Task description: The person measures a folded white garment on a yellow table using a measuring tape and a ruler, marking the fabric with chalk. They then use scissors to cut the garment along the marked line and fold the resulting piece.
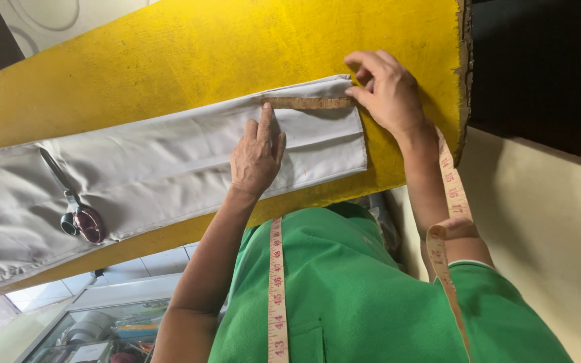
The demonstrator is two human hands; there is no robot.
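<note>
A long grey folded cloth (156,168) lies across a yellow tabletop (189,54). A tan tape measure (309,103) is stretched along the cloth's upper edge near its right end. My left hand (257,158) rests on the cloth, its index fingertip pinning the tape's left part. My right hand (388,87) pinches the tape at the cloth's top right corner. The rest of the tape runs down my right forearm and hangs round my neck over my green shirt (358,296).
Scissors (75,212) with dark red handles lie on the cloth at the left. The tabletop's ragged right edge (464,81) meets a dark gap and a beige surface (553,228). Below the table stand a glass cabinet (102,329) and pale floor tiles.
</note>
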